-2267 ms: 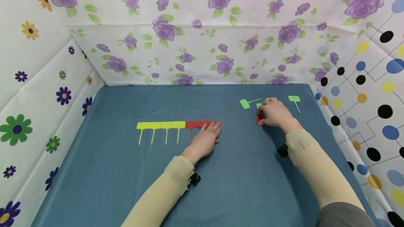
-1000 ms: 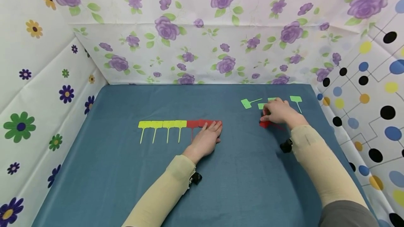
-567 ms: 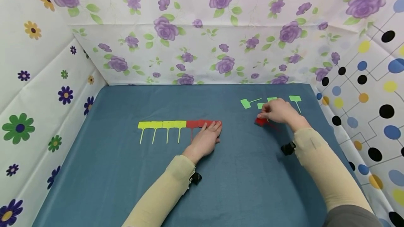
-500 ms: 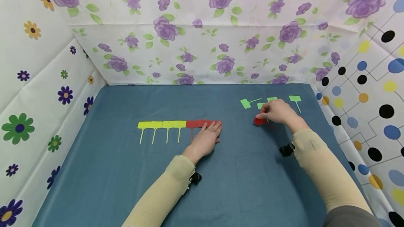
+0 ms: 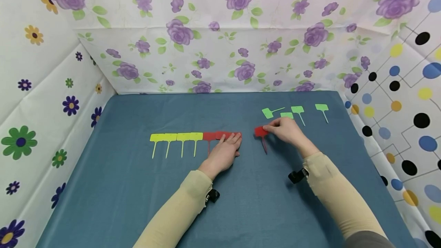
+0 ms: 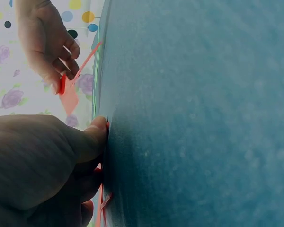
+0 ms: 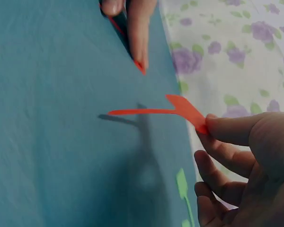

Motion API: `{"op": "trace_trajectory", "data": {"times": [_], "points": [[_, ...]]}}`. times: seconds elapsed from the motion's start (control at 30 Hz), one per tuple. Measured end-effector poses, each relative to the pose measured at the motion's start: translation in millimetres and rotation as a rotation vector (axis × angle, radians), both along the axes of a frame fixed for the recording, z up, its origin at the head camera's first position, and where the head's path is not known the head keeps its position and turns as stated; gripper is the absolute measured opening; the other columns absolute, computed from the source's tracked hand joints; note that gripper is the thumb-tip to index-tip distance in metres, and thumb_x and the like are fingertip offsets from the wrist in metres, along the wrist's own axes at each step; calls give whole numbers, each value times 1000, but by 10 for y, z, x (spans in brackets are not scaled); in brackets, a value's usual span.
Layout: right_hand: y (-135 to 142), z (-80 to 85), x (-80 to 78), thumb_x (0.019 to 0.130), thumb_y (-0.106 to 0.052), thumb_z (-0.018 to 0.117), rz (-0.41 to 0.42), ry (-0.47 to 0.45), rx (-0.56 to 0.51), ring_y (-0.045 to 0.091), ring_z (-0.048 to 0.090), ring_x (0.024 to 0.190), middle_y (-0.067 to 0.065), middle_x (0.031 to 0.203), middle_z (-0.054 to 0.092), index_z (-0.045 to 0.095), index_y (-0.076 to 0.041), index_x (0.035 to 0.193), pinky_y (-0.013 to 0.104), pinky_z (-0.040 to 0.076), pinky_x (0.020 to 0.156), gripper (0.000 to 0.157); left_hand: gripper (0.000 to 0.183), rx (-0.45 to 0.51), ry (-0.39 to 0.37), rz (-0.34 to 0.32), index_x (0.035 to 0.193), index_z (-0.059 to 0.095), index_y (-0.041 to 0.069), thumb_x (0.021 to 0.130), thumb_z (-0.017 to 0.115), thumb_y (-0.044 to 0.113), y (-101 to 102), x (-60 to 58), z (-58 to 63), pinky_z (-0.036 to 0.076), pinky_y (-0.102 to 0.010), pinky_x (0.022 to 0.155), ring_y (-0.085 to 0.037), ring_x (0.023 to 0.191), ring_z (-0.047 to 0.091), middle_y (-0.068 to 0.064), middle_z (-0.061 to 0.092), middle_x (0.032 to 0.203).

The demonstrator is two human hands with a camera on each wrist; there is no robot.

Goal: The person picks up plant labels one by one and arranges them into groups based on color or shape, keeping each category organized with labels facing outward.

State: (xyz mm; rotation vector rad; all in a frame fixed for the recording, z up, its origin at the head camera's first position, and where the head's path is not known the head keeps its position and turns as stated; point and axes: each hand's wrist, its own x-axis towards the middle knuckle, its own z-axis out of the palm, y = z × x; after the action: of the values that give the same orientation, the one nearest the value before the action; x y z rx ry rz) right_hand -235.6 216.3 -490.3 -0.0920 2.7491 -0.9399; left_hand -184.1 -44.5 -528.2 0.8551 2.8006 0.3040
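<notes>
A row of T-shaped plant labels lies on the blue cloth: several yellow plant labels (image 5: 170, 137) at the left, then red plant labels (image 5: 208, 136) at the right. My left hand (image 5: 222, 155) rests on the red end with extended fingers, partly hiding those labels. To the right of the row, my right hand (image 5: 288, 131) pinches another red plant label (image 5: 260, 131) by a corner of its head, between thumb and fingers. In the right wrist view this red label (image 7: 191, 113) is above the cloth, its stem casting a shadow.
Several loose green plant labels (image 5: 298, 109) lie at the far right of the blue cloth (image 5: 138, 202), beyond my right hand. Patterned fabric walls, including the flowered back wall (image 5: 213, 56), stand along the left, back and right edges.
My right hand has picked up the red plant label near the green ones and carried it left, closer to the row. The green labels it covered now show. My left hand has stayed put.
</notes>
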Motion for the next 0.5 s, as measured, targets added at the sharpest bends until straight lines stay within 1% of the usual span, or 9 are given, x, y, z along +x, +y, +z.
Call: {"op": "trace_trajectory", "data": {"times": [0.17,0.33,0.5], "points": [[-139,-100,43,95,-48,65,-17,2,-42,22,61,78,8,101,70,76,-12,109,37,51,66,41,58,-11,-19,21,156,34,11,104,54,27,9,-8,10,13,-44,124,-21,151,19,-3,24,163],[-243,-186,58,95,-48,64,-44,-21,-54,21,60,76,8,101,70,76,-11,110,36,50,65,41,60,0,-30,31,157,32,10,104,55,27,21,-3,8,12,-43,124,-20,151,19,-2,24,164],[-325,-239,62,95,-47,64,-59,0,-43,21,59,70,6,87,69,77,-10,104,35,49,61,40,61,17,-28,34,157,31,10,103,55,26,28,8,8,13,-44,124,-21,150,20,-3,25,163]]}}
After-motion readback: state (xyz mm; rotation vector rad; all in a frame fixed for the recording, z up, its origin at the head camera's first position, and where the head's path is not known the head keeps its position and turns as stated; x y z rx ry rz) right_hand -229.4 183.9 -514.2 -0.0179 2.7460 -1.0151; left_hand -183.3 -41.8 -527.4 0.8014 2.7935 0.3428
